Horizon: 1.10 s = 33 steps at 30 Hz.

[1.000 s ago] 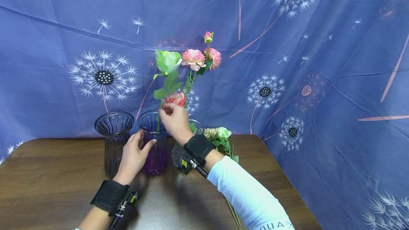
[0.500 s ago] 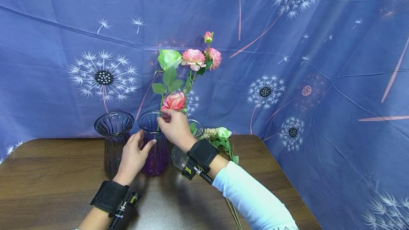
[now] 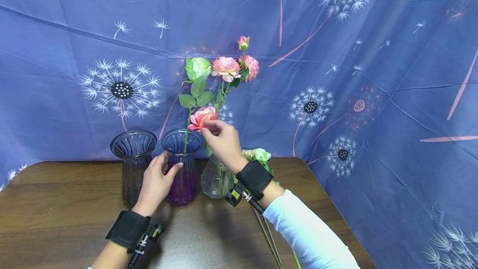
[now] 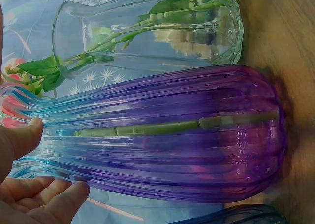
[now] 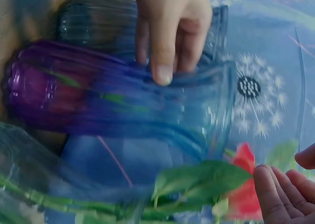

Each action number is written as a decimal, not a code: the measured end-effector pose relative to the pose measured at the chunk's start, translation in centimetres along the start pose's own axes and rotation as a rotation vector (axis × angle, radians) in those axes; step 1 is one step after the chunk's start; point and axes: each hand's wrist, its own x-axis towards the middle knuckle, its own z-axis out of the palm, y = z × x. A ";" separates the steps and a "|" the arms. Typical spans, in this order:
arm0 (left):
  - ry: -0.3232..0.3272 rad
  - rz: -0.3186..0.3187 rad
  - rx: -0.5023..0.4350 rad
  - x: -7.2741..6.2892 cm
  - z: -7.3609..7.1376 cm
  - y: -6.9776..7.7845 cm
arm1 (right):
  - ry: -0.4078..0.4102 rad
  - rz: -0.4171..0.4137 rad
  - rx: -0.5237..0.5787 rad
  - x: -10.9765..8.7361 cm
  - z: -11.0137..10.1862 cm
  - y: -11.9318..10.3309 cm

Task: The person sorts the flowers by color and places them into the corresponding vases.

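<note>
My left hand (image 3: 157, 184) holds the purple-and-blue ribbed glass vase (image 3: 181, 177) at its neck, thumb on one side and fingers on the other. One green stem (image 4: 162, 129) stands inside that vase; above its rim are leaves and a white-green rose (image 3: 199, 69). My right hand (image 3: 224, 142) is beside a pink-red rose (image 3: 203, 116), to the right of the vase's rim. In the right wrist view its thumb and fingers (image 5: 269, 189) are apart, with no stem visible between them. Which vase the pink-red rose's stem stands in is hidden.
A dark grey ribbed vase (image 3: 135, 169) stands left of the purple one. To the right is a clear glass vase (image 3: 215, 179) with pink flowers (image 3: 226, 68). More flowers (image 3: 259, 157) with long stems lie on the wooden table (image 3: 67, 211) at right. A patterned blue cloth (image 3: 239, 11) hangs behind.
My right hand has moved off the stem at the purple vase and to the right, uncovering the clear vase. The white-green rose has shifted slightly right. My left hand has stayed in place.
</note>
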 end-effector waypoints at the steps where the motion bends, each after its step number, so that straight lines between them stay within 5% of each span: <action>1: -0.001 -0.004 -0.004 0.0 0.0 0.0 | 0.008 0.012 0.005 0.0 -0.4 0.1; 19: 0.001 -0.007 -0.014 -0.1 0.0 0.1 | 0.030 0.245 0.041 -1.0 -5.4 5.3; 26: -0.027 -0.033 -0.021 -0.1 -0.1 0.1 | 0.070 0.400 0.145 -2.8 -7.3 8.3; 33: -0.021 -0.025 -0.009 -0.1 -0.1 0.1 | 0.110 0.455 0.086 -4.4 -9.0 11.0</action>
